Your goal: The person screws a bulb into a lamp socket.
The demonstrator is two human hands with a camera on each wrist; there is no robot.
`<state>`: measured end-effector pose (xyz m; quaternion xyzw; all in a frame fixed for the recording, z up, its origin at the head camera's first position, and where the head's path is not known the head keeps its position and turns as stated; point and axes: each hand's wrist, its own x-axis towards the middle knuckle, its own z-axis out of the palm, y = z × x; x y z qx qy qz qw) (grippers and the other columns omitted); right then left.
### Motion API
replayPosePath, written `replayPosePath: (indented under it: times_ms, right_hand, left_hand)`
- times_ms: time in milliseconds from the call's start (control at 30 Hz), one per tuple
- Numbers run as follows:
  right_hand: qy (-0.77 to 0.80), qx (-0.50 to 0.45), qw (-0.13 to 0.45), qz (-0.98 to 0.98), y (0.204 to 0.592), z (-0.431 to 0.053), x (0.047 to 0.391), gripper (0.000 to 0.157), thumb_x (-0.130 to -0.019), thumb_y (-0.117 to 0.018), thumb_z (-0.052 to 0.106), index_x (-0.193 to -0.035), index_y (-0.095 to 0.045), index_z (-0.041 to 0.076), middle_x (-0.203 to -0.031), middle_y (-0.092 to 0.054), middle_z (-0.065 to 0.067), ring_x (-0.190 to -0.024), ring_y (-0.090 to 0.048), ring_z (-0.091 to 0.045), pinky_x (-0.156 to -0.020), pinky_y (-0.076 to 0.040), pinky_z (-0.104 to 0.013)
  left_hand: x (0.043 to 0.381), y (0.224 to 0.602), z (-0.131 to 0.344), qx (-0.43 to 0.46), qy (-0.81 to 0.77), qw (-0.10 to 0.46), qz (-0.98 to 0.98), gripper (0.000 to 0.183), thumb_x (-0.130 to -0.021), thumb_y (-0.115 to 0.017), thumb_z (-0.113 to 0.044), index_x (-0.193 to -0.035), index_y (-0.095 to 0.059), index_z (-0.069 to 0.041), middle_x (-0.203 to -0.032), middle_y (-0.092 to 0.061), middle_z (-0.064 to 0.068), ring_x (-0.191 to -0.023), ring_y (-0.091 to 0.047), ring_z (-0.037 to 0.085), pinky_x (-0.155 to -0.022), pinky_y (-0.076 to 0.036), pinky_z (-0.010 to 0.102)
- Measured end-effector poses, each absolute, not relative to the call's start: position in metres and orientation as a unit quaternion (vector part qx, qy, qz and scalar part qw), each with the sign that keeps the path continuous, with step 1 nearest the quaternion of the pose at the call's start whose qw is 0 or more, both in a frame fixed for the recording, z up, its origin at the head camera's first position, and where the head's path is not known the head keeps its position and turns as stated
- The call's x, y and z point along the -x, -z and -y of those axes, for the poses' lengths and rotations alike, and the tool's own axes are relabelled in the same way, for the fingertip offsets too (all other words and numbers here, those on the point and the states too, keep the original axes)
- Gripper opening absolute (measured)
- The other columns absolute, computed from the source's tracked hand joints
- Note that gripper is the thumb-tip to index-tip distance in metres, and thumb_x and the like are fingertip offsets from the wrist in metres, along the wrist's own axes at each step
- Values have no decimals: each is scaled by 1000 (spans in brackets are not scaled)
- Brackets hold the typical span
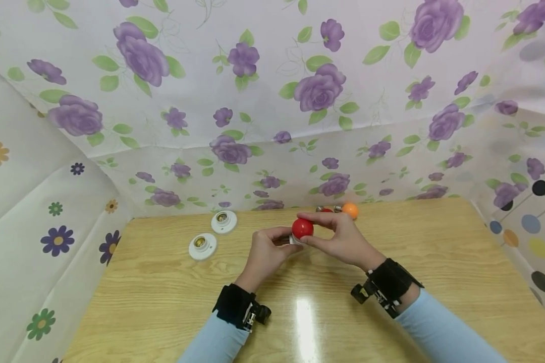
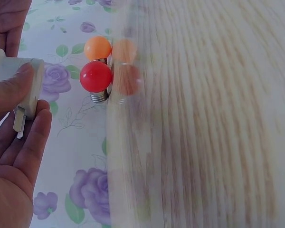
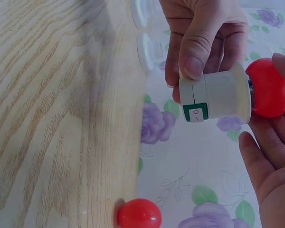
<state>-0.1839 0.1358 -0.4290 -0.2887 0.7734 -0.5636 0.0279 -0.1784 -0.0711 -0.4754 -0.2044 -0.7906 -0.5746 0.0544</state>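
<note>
My left hand (image 1: 265, 254) grips a white plug-in lamp socket (image 3: 223, 95) between thumb and fingers. A small switch (image 3: 196, 114) marks its side, and flat metal plug prongs (image 2: 20, 122) stick out of its base in the left wrist view. At the socket's mouth sits a round red bulb (image 1: 303, 228), which the thumb and fingers of my right hand (image 1: 347, 242) pinch. In the right wrist view a thin dark strip of the bulb's base shows between the red globe and the socket rim. Both hands are over the middle of the table.
On the wooden table (image 1: 163, 307), two round white lamp holders (image 1: 193, 251) stand to the left. Behind my right hand, near the back edge, lie an orange bulb (image 1: 350, 210) and another red bulb (image 2: 95, 76). Flowered cloth (image 1: 272, 171) hangs behind the table.
</note>
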Motion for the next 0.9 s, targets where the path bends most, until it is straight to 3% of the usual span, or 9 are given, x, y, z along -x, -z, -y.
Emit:
replayPosePath:
  times_ms: [233,567,900]
  right_hand:
    - [560,268,6,-784,417,-132,176,41,-81,-72,25,-120,-62,19,-116,-61,5,-111,-53,-11,-95,-39,-37]
    - [567,242,-54,-786,438,-132,182,47,-76,-76,36,-118,-65,17,-108,-64,9,-101,-57,-11,-85,-46,-35]
    - [578,272,-50,-768,412,-129,169,48,-76,-76,14,-122,-60,11,-118,-60,0,-110,-54,-20,-92,-42,-42]
  left_hand:
    - [178,475,70,206,577,61,788,29,-76,-77,-16,-103,-70,-18,-98,-65,-9,-87,-62,8,-76,-50,31]
    - [177,476,67,199,576,77,789,27,-77,-76,-18,-104,-70,-17,-98,-65,-10,-87,-62,6,-74,-50,29]
    - [178,476,70,204,572,71,791,27,-77,-76,-19,-104,-70,-18,-98,-65,-10,-87,-62,7,-73,-50,26]
